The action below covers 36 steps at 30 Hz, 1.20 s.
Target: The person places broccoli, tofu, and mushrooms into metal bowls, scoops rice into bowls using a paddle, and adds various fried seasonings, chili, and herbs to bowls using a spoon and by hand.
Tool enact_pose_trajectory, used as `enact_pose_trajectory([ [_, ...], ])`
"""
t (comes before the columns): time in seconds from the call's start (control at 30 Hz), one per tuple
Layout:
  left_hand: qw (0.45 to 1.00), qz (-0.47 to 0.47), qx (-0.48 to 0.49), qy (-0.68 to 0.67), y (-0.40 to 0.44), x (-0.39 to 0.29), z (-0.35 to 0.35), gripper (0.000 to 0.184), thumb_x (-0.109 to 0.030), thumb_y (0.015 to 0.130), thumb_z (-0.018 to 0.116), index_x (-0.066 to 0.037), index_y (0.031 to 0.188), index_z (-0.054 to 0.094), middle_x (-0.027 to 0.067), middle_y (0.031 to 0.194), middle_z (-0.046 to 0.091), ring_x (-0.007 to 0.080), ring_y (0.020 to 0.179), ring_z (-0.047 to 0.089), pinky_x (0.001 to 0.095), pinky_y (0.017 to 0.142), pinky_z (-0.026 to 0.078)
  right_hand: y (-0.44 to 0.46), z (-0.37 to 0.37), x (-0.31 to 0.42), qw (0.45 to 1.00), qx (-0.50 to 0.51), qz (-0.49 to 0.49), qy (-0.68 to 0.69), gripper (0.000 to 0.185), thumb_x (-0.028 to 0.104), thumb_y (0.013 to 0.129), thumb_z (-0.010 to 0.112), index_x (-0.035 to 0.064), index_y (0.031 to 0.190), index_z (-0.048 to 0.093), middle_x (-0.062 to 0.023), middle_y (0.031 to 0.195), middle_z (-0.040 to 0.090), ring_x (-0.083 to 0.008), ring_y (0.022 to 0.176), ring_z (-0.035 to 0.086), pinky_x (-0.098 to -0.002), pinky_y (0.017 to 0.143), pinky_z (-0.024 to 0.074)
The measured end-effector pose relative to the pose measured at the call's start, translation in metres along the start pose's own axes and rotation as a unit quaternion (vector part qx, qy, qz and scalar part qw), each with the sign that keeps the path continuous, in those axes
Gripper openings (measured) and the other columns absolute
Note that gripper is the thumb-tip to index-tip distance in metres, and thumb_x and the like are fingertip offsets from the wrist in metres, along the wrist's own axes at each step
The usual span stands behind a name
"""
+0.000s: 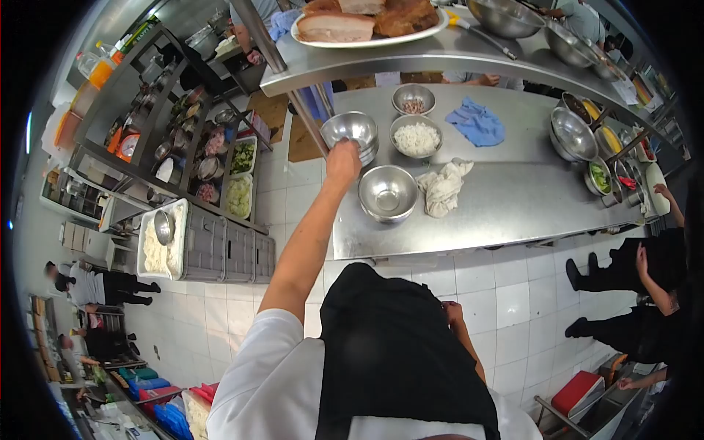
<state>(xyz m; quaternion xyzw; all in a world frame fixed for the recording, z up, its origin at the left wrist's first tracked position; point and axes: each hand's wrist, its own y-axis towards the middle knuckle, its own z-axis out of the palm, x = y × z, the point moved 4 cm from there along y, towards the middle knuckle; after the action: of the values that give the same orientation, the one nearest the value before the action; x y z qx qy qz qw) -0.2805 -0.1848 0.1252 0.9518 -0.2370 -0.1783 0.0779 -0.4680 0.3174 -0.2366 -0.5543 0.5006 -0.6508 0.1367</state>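
Observation:
My left hand point(344, 162) reaches out to a stack of steel bowls at the table's left end. Its fingers are closed on the rim of the top steel bowl point(350, 127). Just right of the stack is a single steel bowl point(388, 193) with nothing in it. Behind that stands a bowl of white rice point(416, 138), and farther back a bowl of small brownish pieces point(413, 100). A crumpled cream cloth point(444, 188) lies beside the single bowl. My right hand point(453, 314) hangs low by my black apron point(396, 352), its fingers mostly hidden.
A steel shelf point(440, 62) crosses above the table, bearing a platter of meat point(370, 28) and bowls. A blue cloth point(477, 122) lies on the steel table point(513, 198). Grey crates point(227, 246) stand left. Co-workers in dark clothing point(623, 264) stand right.

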Motion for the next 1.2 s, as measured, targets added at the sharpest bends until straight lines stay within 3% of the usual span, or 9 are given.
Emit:
enact_pose_trajectory([
  [0.17,0.985,0.071,-0.158,-0.022,-0.013,-0.037,-0.052,0.025,-0.012,0.084,0.069,-0.005,0.108,0.069,0.0186,0.111,0.065,0.0388,0.106,0.061,0.0455,0.090,0.051,0.013,-0.036,-0.082,0.970,0.069,-0.045,-0.229,0.031,0.021,0.094,0.053,0.0052,0.119,0.061,-0.0132,0.089,0.072,-0.0237,0.061,0.068,-0.0375,0.053,0.0496],
  [0.37,0.991,-0.025,-0.099,-0.086,-0.087,-0.034,-0.005,0.041,-0.020,0.079,0.077,-0.004,0.115,0.066,0.0210,0.115,0.063,0.0406,0.110,0.060,0.0486,0.092,0.050,-0.004,-0.023,-0.094,0.985,0.031,0.165,-0.040,0.032,0.022,0.096,0.050,0.0050,0.122,0.058,-0.0136,0.090,0.072,-0.0258,0.066,0.070,-0.0397,0.055,0.0490],
  [0.47,0.978,-0.142,0.093,-0.124,-0.103,0.008,0.047,0.037,-0.026,0.083,0.071,-0.002,0.110,0.068,0.0254,0.100,0.068,0.0433,0.100,0.066,0.0532,0.087,0.053,0.003,-0.001,-0.063,0.983,0.052,0.168,-0.058,0.029,0.020,0.095,0.051,0.0032,0.117,0.059,-0.0139,0.088,0.073,-0.0247,0.062,0.069,-0.0368,0.049,0.0479],
  [0.6,0.986,-0.154,0.065,-0.010,-0.093,-0.014,0.002,0.027,-0.026,0.087,0.064,-0.001,0.097,0.069,0.0264,0.092,0.070,0.0421,0.082,0.069,0.0520,0.075,0.056,0.024,0.028,-0.004,0.979,0.107,0.106,-0.139,0.032,0.023,0.094,0.054,0.0033,0.119,0.059,-0.0150,0.089,0.073,-0.0235,0.061,0.068,-0.0364,0.050,0.0494],
  [0.9,0.910,0.244,-0.313,-0.118,-0.083,-0.073,-0.100,0.058,0.000,0.078,0.060,-0.017,0.134,0.060,0.0159,0.126,0.063,0.0308,0.088,0.072,0.0356,0.067,0.062,0.043,0.024,0.096,0.996,0.028,-0.005,-0.084,0.041,0.031,0.097,0.052,0.0062,0.129,0.056,-0.0176,0.104,0.071,-0.0278,0.077,0.070,-0.0392,0.063,0.0532],
  [1.03,0.968,0.199,-0.093,-0.120,-0.104,-0.025,-0.015,0.077,0.003,0.075,0.061,-0.026,0.146,0.048,0.0138,0.137,0.057,0.0274,0.087,0.073,0.0325,0.063,0.062,0.050,0.025,0.054,0.993,0.022,0.067,-0.089,0.035,0.023,0.096,0.054,0.0059,0.127,0.055,-0.0178,0.097,0.070,-0.0292,0.071,0.069,-0.0407,0.058,0.0522],
  [1.1,0.955,0.193,-0.151,-0.169,-0.104,-0.012,-0.031,0.076,0.002,0.075,0.062,-0.027,0.144,0.051,0.0143,0.135,0.058,0.0274,0.081,0.073,0.0316,0.062,0.062,0.111,0.018,-0.011,0.901,0.150,-0.163,-0.372,0.027,0.020,0.094,0.055,0.0049,0.116,0.061,-0.0150,0.092,0.070,-0.0280,0.068,0.069,-0.0393,0.056,0.0524],
  [1.17,0.944,0.175,-0.175,-0.218,-0.105,-0.002,-0.077,0.074,0.002,0.075,0.062,-0.026,0.143,0.053,0.0133,0.133,0.059,0.0264,0.085,0.072,0.0314,0.066,0.062,0.134,0.014,-0.075,0.595,0.158,-0.548,-0.567,0.020,0.017,0.092,0.056,0.0039,0.104,0.067,-0.0122,0.087,0.070,-0.0268,0.065,0.069,-0.0379,0.054,0.0525],
  [1.2,0.931,0.166,-0.192,-0.263,-0.109,0.010,-0.094,0.072,0.003,0.075,0.062,-0.025,0.141,0.055,0.0122,0.132,0.060,0.0255,0.088,0.072,0.0312,0.070,0.063,0.139,0.023,-0.067,0.732,0.195,-0.352,-0.550,0.020,0.017,0.092,0.056,0.0038,0.104,0.067,-0.0122,0.086,0.070,-0.0268,0.065,0.069,-0.0380,0.054,0.0525],
])
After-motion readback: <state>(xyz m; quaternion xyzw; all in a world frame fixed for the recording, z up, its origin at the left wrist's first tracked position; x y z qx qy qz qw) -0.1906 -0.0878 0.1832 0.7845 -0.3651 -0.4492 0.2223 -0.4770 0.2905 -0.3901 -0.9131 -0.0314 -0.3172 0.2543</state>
